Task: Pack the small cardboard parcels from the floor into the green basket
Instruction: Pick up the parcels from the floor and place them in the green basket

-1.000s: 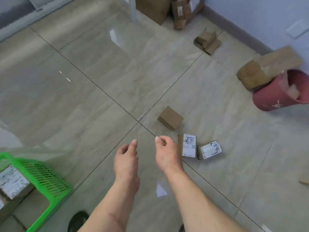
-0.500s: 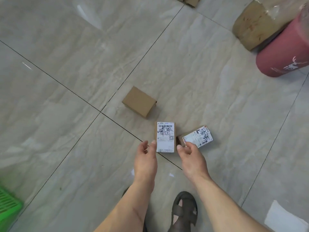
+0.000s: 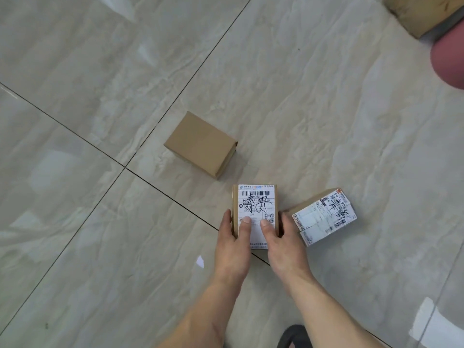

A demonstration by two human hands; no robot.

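Three small cardboard parcels lie on the tiled floor. The middle parcel has a white shipping label with handwriting on top. My left hand grips its left side with the thumb on the label, and my right hand grips its right side the same way. A second labelled parcel lies tilted just to the right, close to my right hand. A plain brown parcel rests farther away, up and left. The green basket is out of view.
A larger cardboard box and a pink round container sit at the top right corner. A dark sandal shows at the bottom edge. A white scrap lies at the lower right.
Both hands have reached forward and closed on the sides of the middle labelled parcel. The view has dropped closer to the floor, and the green basket has left the frame.
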